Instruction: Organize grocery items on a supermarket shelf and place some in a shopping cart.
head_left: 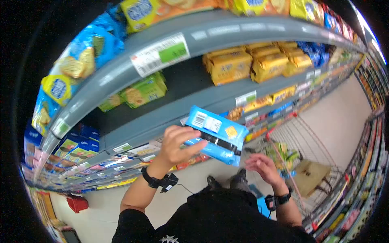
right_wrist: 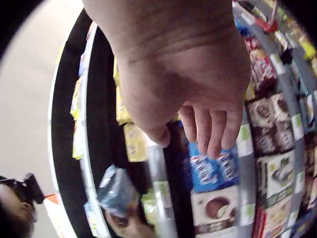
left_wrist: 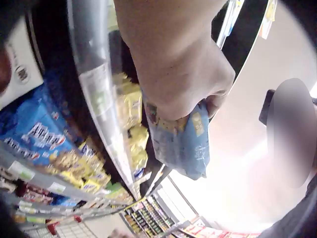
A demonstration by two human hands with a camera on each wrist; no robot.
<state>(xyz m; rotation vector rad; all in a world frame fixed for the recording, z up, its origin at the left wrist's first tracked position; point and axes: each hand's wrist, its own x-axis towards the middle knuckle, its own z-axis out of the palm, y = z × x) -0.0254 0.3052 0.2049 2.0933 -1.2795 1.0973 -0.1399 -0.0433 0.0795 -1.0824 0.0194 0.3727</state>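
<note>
My left hand (head_left: 178,146) grips a light blue packet (head_left: 216,131) by its left end, thumb on the side facing the head camera, where a barcode and a dark strip show. In the left wrist view the packet (left_wrist: 181,144) hangs from the left hand (left_wrist: 185,84). To the right of the packet, my right hand (head_left: 265,168) is held apart from it with relaxed fingers and nothing in them. The right wrist view shows the right hand (right_wrist: 193,94) with its fingers extended and slightly bent, the blue packet (right_wrist: 116,191) lower left.
Shelves (head_left: 117,85) curve across the front, with green packets (head_left: 144,90) and yellow-orange packets (head_left: 231,67) on one level. A wire shopping cart (head_left: 298,137) at the right holds a brown bag (head_left: 310,176). A red basket (head_left: 77,203) stands on the floor at the left.
</note>
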